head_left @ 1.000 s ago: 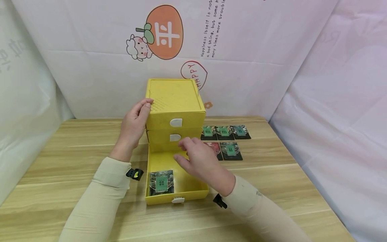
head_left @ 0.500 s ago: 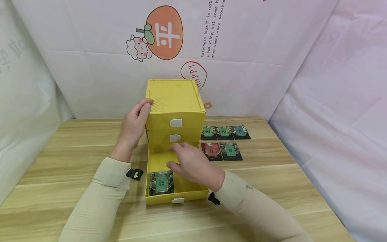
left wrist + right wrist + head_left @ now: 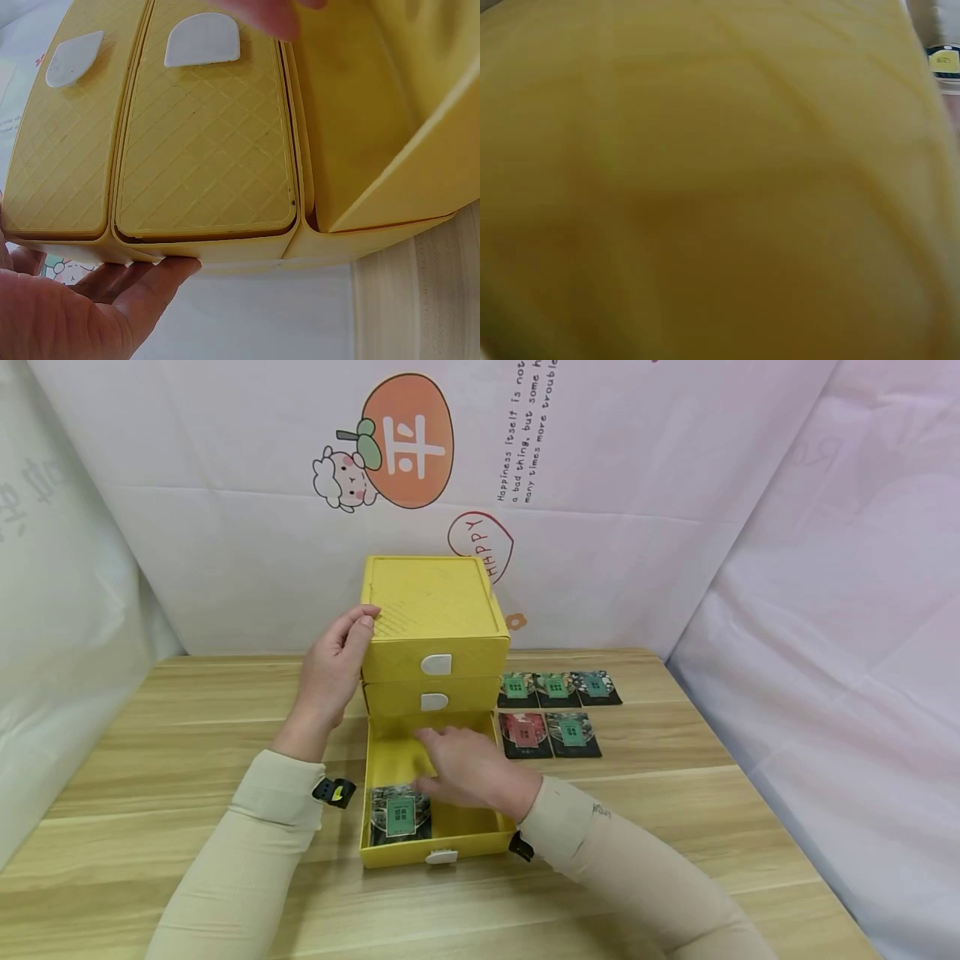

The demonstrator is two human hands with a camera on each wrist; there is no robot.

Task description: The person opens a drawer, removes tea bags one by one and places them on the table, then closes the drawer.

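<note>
A yellow box with stacked drawers (image 3: 435, 597) stands on the table, its white tabs facing me. Its bottom drawer (image 3: 442, 856) is pulled out, and a dark square packet with a green label (image 3: 401, 814) lies in its front left corner. My left hand (image 3: 330, 668) rests against the box's left side, fingertips at the top edge; in the left wrist view its fingers (image 3: 154, 292) lie along the side wall. Over the open drawer, my right hand (image 3: 468, 764) has loosely bent fingers, its thumb near the packet's far right corner. Whether they touch I cannot tell.
Right of the box, several similar square packets lie in two rows, among them a red-labelled one (image 3: 525, 735) and a green-labelled one (image 3: 573, 735). A white printed cloth (image 3: 600, 568) hangs behind the wooden table (image 3: 675, 827). The right wrist view shows mostly blurred yellow plastic.
My right hand has moved left and down into the bottom drawer, toward the packet there. The left hand, box and packets have stayed in place.
</note>
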